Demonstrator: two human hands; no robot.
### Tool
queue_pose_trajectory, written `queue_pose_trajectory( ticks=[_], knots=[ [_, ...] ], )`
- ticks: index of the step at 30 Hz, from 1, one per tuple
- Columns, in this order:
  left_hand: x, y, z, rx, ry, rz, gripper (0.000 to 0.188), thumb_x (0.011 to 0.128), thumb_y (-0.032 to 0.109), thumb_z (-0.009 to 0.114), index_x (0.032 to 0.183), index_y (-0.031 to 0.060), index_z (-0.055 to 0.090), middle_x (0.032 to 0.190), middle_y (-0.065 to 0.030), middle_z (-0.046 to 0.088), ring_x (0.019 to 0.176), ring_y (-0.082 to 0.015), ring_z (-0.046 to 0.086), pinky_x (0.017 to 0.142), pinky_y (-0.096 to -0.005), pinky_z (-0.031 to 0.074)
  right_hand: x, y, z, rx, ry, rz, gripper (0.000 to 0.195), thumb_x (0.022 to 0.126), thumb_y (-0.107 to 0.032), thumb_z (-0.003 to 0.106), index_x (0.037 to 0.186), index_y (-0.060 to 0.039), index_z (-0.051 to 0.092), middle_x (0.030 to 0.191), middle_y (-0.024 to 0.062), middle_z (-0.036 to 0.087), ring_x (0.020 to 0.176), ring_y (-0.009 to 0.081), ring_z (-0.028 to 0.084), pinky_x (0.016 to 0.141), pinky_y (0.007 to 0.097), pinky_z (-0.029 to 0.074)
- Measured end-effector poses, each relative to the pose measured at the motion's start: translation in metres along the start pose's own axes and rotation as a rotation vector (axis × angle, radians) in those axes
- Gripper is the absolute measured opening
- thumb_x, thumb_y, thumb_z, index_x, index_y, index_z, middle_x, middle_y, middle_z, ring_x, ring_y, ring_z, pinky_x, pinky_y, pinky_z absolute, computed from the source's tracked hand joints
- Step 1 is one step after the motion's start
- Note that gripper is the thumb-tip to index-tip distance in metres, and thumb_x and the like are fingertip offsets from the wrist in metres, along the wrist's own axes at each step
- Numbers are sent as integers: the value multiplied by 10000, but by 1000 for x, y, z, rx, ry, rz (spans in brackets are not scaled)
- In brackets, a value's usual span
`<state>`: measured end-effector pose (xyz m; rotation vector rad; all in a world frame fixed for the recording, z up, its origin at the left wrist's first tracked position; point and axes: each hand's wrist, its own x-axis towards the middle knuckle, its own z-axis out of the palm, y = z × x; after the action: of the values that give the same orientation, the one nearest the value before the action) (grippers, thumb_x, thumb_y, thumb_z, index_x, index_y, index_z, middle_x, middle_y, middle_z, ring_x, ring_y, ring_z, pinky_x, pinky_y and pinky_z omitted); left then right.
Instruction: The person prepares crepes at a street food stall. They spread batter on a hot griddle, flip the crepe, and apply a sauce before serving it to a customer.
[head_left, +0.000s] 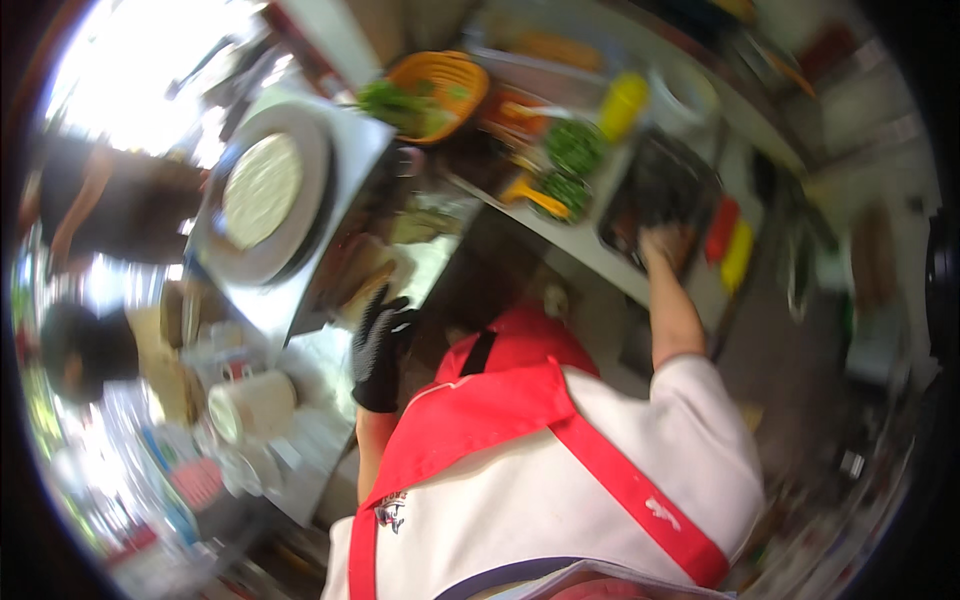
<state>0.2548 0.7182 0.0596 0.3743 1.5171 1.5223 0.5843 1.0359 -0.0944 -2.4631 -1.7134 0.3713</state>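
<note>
My left hand (381, 349), in a black and grey knit glove, is beside the metal counter. Its fingers reach a blurred brown, bread-like piece (373, 283); whether they grip it is unclear. My bare right hand (664, 244) dips into a black rectangular tray (613, 214), where dark contents hide the fingertips. To the left, a round pale sheet of batter or dough (262, 191) lies on a round griddle (311, 202). Between the griddle and the tray are two containers of chopped greens (574, 146), a yellow-handled utensil (544, 199) resting by the nearer one.
An orange basket (469, 79) of leafy lettuce (386, 105) stands at the back. A yellow bottle (624, 105) is behind the tray; red (722, 229) and yellow (737, 255) squeeze bottles lie right of it. A white cylindrical container (255, 405) sits at left. Other people (124, 202) are beyond the griddle.
</note>
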Motion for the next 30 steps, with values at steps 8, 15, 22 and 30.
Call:
queue_pose_trajectory(
  ticks=[8, 15, 22, 30],
  knots=[
    [-11, -10, -62, 36, 49, 83, 437, 898, 181, 552, 1297, 31, 454, 1088, -107, 595, 938, -167, 581, 852, -311, 479, -18, -2, 29, 250, 181, 147, 554, 807, -407, 564, 1165, 7, 478, 1038, 192, 587, 849, 313, 606, 718, 396, 486],
    [-24, -18, -132, -245, 200, 50, 430, 896, 187, 565, 1285, 35, 463, 1048, -106, 598, 888, -167, 590, 805, -297, 499, -181, -113, 10, 1350, -782, -309, 427, 948, -441, 423, 1174, -83, 478, 706, -15, 459, 481, 41, 408, 395, 172, 324],
    [-3, 5, -149, -206, 124, 163, 397, 909, 150, 529, 1278, 15, 465, 1069, -112, 606, 932, -194, 600, 835, -315, 488, -253, -249, -30, 979, -1526, -378, 371, 934, -422, 468, 1117, -101, 506, 688, -32, 483, 456, 42, 409, 387, 191, 345],
    [-3, -17, -173, -382, 273, 157, 396, 897, 109, 546, 1272, 8, 468, 1067, -121, 605, 895, -190, 606, 792, -319, 513, -224, -291, -62, 597, -1421, -383, 225, 893, -333, 568, 959, -122, 526, 674, -18, 531, 473, 57, 472, 414, 198, 414]
  ],
)
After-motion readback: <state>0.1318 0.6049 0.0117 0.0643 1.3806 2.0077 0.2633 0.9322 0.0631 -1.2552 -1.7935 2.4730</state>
